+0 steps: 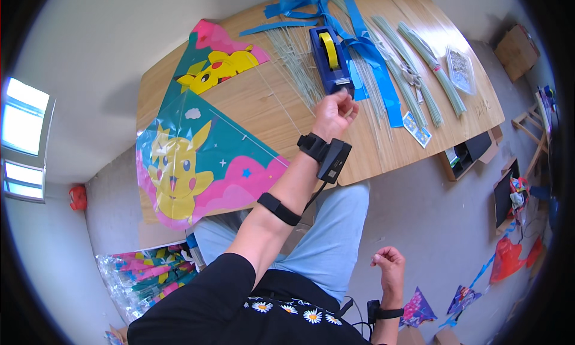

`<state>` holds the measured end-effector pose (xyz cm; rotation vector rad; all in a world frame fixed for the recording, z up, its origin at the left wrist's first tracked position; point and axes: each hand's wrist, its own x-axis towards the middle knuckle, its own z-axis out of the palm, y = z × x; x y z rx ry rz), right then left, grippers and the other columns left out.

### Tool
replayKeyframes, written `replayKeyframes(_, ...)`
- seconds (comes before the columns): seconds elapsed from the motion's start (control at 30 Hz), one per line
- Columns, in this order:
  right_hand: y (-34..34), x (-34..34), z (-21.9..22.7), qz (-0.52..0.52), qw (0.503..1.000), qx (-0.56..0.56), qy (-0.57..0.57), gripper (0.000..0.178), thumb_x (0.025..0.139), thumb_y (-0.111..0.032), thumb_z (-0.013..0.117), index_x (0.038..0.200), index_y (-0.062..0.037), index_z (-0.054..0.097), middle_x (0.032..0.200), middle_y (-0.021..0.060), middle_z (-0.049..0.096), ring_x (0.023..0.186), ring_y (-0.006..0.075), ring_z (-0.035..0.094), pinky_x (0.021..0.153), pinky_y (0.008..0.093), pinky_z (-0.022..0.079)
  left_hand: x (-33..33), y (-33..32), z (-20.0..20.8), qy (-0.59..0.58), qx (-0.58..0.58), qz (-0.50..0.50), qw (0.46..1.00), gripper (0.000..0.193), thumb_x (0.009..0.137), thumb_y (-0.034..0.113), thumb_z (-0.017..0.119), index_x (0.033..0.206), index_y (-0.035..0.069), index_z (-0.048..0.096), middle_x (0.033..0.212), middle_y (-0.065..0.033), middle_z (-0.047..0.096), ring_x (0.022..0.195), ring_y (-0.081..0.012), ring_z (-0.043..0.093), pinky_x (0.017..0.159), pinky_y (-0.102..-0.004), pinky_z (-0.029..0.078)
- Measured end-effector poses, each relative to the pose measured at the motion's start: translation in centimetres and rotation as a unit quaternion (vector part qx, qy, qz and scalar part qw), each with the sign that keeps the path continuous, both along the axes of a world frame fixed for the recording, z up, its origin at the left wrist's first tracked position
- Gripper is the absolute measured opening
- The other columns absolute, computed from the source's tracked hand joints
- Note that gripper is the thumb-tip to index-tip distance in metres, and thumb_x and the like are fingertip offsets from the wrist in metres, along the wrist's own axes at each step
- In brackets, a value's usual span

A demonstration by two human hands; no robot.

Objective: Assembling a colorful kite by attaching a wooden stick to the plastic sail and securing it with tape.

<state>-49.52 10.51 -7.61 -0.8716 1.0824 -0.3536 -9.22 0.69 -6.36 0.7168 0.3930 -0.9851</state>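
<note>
One blue tape dispenser (330,75) stands on the counter (359,159), upper centre of the frame, its near end just above the left grip (336,112): fingers curled, pinch unclear. Lower right, the right grip (391,265) hangs well apart, curled, contents hidden.

Left hand (335,112) at blue tape dispenser (333,70).
</note>
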Motion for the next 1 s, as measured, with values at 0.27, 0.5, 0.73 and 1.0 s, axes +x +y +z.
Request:
replayKeyframes(0.27,0.4,-2.3,0.6,-0.025,0.995,-0.069,0.06,0.008,0.078,0.004,0.062,0.083,-0.0027,0.06,0.072,0.0024,0.06,0.064,0.0125,0.058,0.066,0.0266,0.05,-1.6,3.9,2.9,-0.071,-0.05,-0.042,0.995,0.01,0.088,-0.003,0.061,0.091,0.006,0.059,0.084,-0.0069,0.066,0.076,-0.0193,0.065,0.084,-0.0447,0.056)
replayKeyframes(0.5,0.1,0.4,2.7,0.036,0.991,-0.114,0.052,0.009,0.079,0.002,0.062,0.085,-0.0039,0.06,0.076,0.0009,0.059,0.071,0.011,0.057,0.069,0.0241,0.047,0.4,13.1,12.6,-0.209,-0.195,-0.074,0.956,0.011,0.089,0.005,0.065,0.099,0.006,0.06,0.085,-0.0058,0.064,0.08,-0.0183,0.065,0.093,-0.0413,0.054)
replayKeyframes(0.73,0.3,6.7,7.1,0.157,0.958,-0.24,0.006,0.006,0.08,-0.002,0.064,0.084,-0.0036,0.059,0.076,-0.0036,0.053,0.072,0.0066,0.049,0.068,0.0206,0.04,4.8,26.8,18.2,-0.396,-0.252,-0.06,0.881,0.009,0.091,0.008,0.063,0.1,0.01,0.062,0.09,-0.0066,0.066,0.092,-0.0207,0.066,0.098,-0.047,0.05)
replayKeyframes(1.0,2.8,16.5,9.1,0.229,0.948,-0.202,-0.094,0.005,0.08,-0.001,0.065,0.083,-0.0013,0.061,0.074,-0.0006,0.058,0.068,0.0065,0.052,0.064,0.0213,0.041,10.0,39.3,21.3,-0.472,-0.159,0.055,0.865,0.004,0.091,0.009,0.064,0.095,0.01,0.062,0.097,-0.0075,0.065,0.104,-0.0227,0.062,0.104,-0.0499,0.045)
